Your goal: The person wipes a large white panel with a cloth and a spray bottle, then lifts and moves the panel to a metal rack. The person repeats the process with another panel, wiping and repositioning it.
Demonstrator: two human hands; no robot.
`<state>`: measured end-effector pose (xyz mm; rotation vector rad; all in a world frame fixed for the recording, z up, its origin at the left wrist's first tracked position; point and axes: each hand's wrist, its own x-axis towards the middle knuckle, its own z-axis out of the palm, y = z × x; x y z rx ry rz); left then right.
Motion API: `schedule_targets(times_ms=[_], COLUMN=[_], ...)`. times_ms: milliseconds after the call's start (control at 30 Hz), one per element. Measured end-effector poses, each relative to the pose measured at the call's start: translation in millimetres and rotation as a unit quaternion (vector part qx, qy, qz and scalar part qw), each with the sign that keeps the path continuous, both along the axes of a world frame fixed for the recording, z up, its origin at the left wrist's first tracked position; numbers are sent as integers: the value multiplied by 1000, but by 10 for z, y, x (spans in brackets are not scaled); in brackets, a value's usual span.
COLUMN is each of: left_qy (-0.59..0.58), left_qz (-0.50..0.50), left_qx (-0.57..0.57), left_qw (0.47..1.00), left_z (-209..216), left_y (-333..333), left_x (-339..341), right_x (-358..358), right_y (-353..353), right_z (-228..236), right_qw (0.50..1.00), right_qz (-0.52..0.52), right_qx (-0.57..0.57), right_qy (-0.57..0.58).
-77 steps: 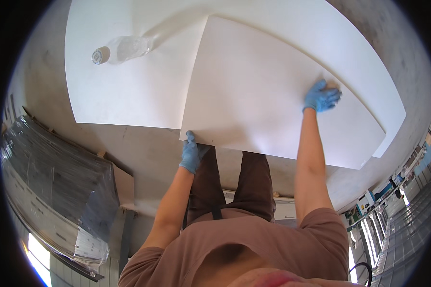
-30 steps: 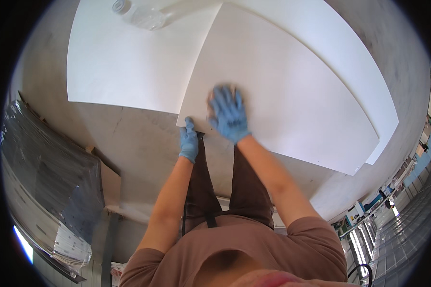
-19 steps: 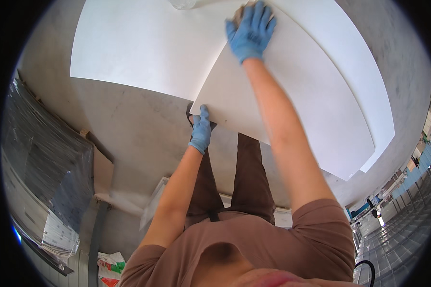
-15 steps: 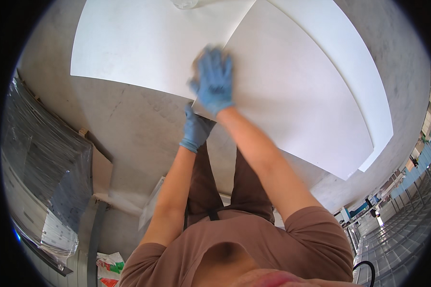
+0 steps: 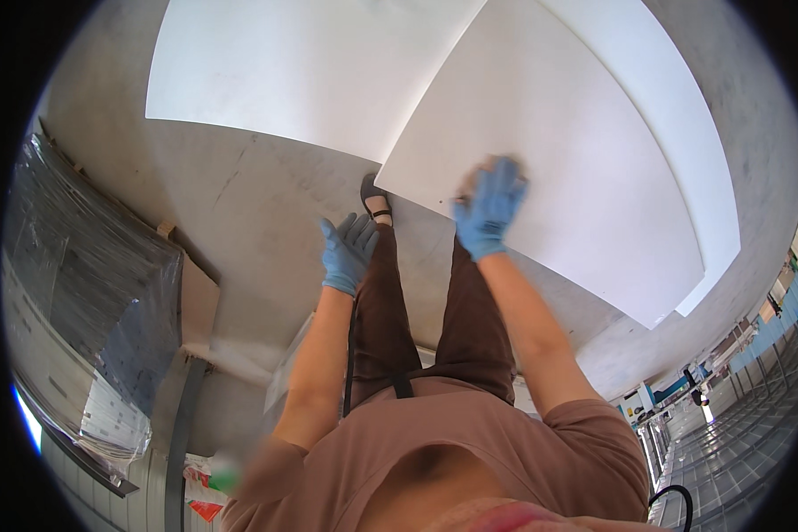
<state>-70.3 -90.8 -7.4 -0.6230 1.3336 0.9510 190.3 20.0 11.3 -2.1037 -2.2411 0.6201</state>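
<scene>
My right hand (image 5: 489,208), in a blue glove, lies over a beige-brown pad (image 5: 476,171) on a white panel (image 5: 585,168), near its closest edge. Motion blurs the pad, and most of it is hidden under the fingers, so its exact kind is unclear. My left hand (image 5: 348,254), gloved in blue too, hangs beside my left leg with fingers stretched out and nothing in it. It is apart from the panel. Another white sheet or panel (image 5: 284,84) spreads to the left, and more white surface (image 5: 683,115) shows beyond the panel's right edge.
A stack wrapped in dark plastic film (image 5: 97,266) stands at the left, beside a cardboard-coloured board (image 5: 199,301). The floor (image 5: 239,222) is grey concrete. My shoe (image 5: 375,199) is close to the panel's corner. Metal racking (image 5: 727,434) stands at the lower right.
My right hand has slid right and nearer to me across the panel with the pad. My left hand has left the panel's corner and dropped back, fingers opened. The clear object at the top is out of view.
</scene>
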Motion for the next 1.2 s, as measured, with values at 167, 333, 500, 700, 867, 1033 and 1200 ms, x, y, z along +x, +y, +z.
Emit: schedule_targets(times_ms=[167,333,500,700,867,1033,1200], left_qy=[17,19,33,41,25,64,99], left_qz=[-45,-92,-145,-182,-187,-224,-236], left_qx=[-4,-13,-28,-34,2,50,88], left_qw=[999,995,989,982,982,971,963], left_z=[-86,-67,-115,-190,-153,-50,112], left_y=[-187,-193,-183,-113,125,428,702], left_x=[25,17,-118,-181,-15,168,334], right_x=[-1273,-706,1089,1093,-751,-727,884], right_y=[239,41,-676,-506,564,725,526], right_z=[-272,-333,-106,-178,-346,-198,-293], right_qw=[977,982,983,913,983,957,978], right_qz=[135,108,-72,-379,-44,151,-29], right_qx=[122,127,148,146,155,220,204], right_qy=[107,86,-84,-46,91,115,13])
